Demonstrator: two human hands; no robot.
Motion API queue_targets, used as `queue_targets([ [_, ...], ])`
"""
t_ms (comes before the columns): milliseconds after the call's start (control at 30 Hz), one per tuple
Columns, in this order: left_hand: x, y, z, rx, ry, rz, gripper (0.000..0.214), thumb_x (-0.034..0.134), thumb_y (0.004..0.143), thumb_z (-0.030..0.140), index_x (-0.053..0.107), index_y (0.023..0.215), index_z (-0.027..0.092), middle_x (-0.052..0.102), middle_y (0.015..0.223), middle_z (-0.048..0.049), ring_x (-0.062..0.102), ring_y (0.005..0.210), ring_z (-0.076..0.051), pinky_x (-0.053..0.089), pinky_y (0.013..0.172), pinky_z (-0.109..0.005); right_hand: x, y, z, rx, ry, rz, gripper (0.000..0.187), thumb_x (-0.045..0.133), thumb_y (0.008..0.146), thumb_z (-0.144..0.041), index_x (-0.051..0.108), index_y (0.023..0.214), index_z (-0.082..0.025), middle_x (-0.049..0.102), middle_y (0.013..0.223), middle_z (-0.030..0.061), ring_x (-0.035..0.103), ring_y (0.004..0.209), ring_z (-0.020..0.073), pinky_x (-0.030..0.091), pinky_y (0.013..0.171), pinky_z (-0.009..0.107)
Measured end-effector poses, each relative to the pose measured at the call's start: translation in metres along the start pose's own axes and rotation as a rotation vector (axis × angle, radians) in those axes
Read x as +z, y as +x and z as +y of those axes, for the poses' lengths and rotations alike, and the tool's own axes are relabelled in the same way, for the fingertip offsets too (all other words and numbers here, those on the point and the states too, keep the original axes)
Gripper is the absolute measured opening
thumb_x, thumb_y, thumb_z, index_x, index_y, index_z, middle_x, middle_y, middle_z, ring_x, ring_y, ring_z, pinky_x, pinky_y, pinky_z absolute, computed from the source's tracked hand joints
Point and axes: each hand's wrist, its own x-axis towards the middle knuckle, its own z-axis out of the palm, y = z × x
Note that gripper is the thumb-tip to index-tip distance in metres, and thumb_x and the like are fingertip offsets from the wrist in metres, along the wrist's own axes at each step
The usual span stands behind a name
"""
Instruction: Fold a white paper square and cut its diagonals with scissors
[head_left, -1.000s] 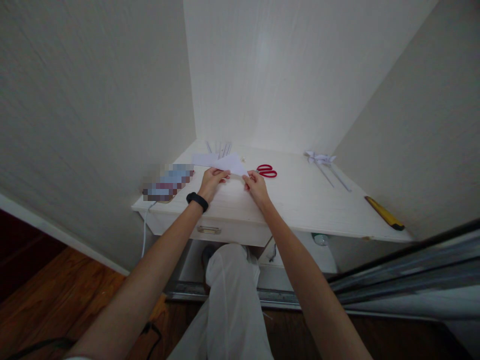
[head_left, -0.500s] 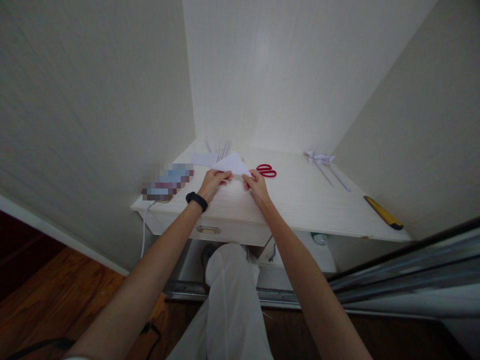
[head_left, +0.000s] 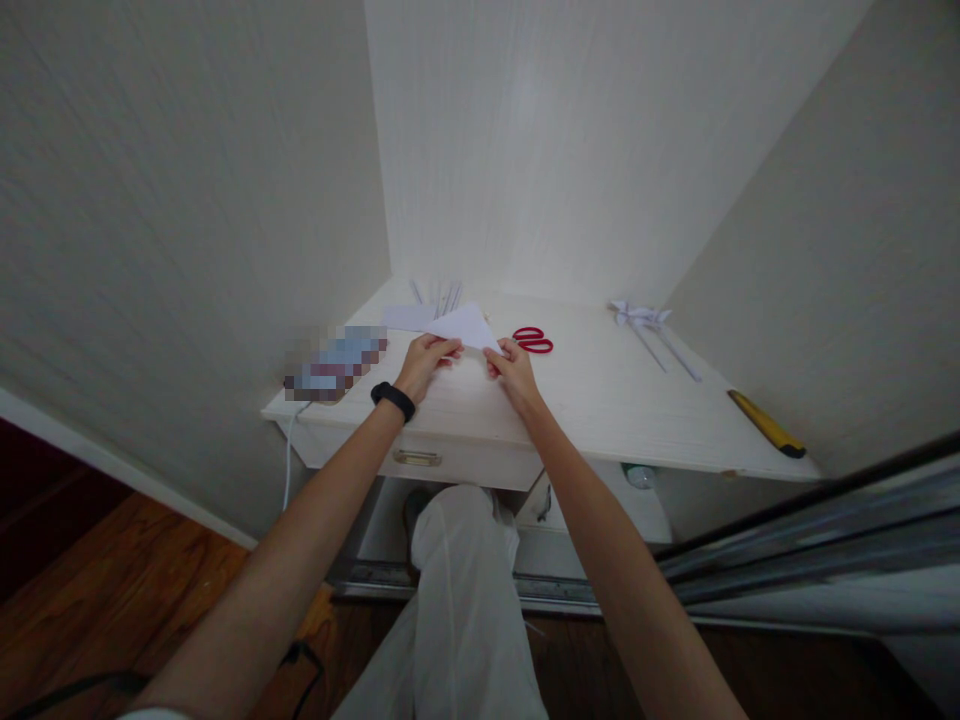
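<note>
A white sheet of paper (head_left: 466, 325), folded to a triangle, is held up just above the desk between my two hands. My left hand (head_left: 429, 366), with a black band on its wrist, pinches the paper's near edge on the left. At the right corner, my right hand (head_left: 514, 370) grips it between thumb and fingers. Red-handled scissors (head_left: 533, 341) lie right of the paper, close to my right hand; their blades are hard to make out. Behind the folded sheet, another piece of paper (head_left: 406, 318) and several thin white strips (head_left: 450, 297) rest on the desk.
Folded paper pinwheels (head_left: 639, 315) on sticks lie at the back right of the white desk (head_left: 600, 410). A yellow utility knife (head_left: 766, 425) sits near the right front edge. At the left, a blurred-out phone-like device (head_left: 337, 365) has a white cable (head_left: 288, 465). Walls enclose three sides.
Almost nothing differs. The fingers of my left hand have shifted very slightly along the paper's edge; my right hand keeps its grip.
</note>
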Motion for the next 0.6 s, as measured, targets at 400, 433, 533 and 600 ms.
queue_targets([
  [400,-0.0015,0.0011,-0.0011,-0.051,0.015,-0.048,0.022,0.077,0.062,0.032,0.068,0.070,0.013,0.068,0.073,-0.0057,0.061,0.069,-0.014,0.042,0.063,-0.026,-0.0014,0.0006,-0.0015,-0.023,0.007,0.062,0.023,0.066,0.069,-0.038,0.050,0.070,-0.021,0.051,0.048,-0.0075,0.042,0.043,0.0068,0.033,0.044,0.020],
  [433,-0.0016,0.0012,-0.0015,-0.053,0.023,-0.059,0.023,0.077,0.062,0.033,0.068,0.070,0.013,0.069,0.073,-0.0057,0.061,0.068,-0.014,0.042,0.063,-0.026,-0.0016,0.0005,-0.0017,-0.022,0.011,0.068,0.024,0.066,0.069,-0.039,0.050,0.071,-0.021,0.051,0.049,-0.0074,0.043,0.043,0.0069,0.034,0.044,0.020],
  [533,-0.0020,0.0018,-0.0025,-0.044,0.024,-0.058,0.023,0.077,0.061,0.032,0.068,0.073,0.014,0.069,0.074,-0.0050,0.061,0.068,-0.014,0.042,0.063,-0.026,-0.0016,0.0003,-0.0021,-0.004,0.041,0.072,0.027,0.068,0.069,-0.041,0.051,0.073,-0.021,0.054,0.052,-0.0068,0.045,0.044,0.0071,0.035,0.045,0.020],
  [600,-0.0022,0.0020,-0.0028,-0.035,0.010,-0.048,0.025,0.078,0.060,0.032,0.068,0.076,0.014,0.069,0.075,-0.0045,0.061,0.069,-0.014,0.042,0.063,-0.026,-0.0016,0.0006,-0.0018,0.019,0.052,0.050,0.028,0.069,0.068,-0.043,0.053,0.072,-0.020,0.055,0.053,-0.0059,0.046,0.045,0.0072,0.036,0.045,0.020],
])
